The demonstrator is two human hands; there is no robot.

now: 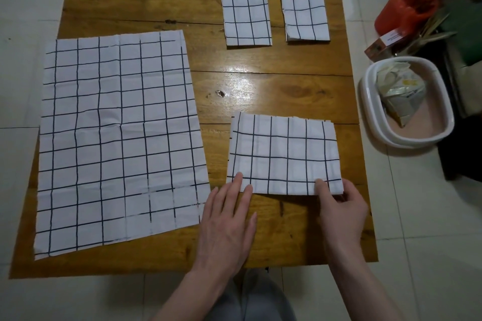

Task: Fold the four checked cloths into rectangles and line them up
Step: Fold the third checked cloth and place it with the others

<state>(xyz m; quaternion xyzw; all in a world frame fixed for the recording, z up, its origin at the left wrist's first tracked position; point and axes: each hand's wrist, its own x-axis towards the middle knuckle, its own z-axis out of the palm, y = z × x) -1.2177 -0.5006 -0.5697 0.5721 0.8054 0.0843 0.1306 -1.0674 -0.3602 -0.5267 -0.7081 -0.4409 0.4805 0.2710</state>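
Crosswise — half-folded cloth (284, 154), hands (339, 206) at near edge

Nothing legible: the print on the small box (385, 42) and the crumpled packet (399, 94) is too blurred to read.

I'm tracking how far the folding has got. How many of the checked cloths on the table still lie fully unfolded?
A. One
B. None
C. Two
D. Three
A: only the large cloth on the left lies spread flat; two small folded cloths sit at the table's far edge, and the half-folded cloth is under the left hand and right hand.
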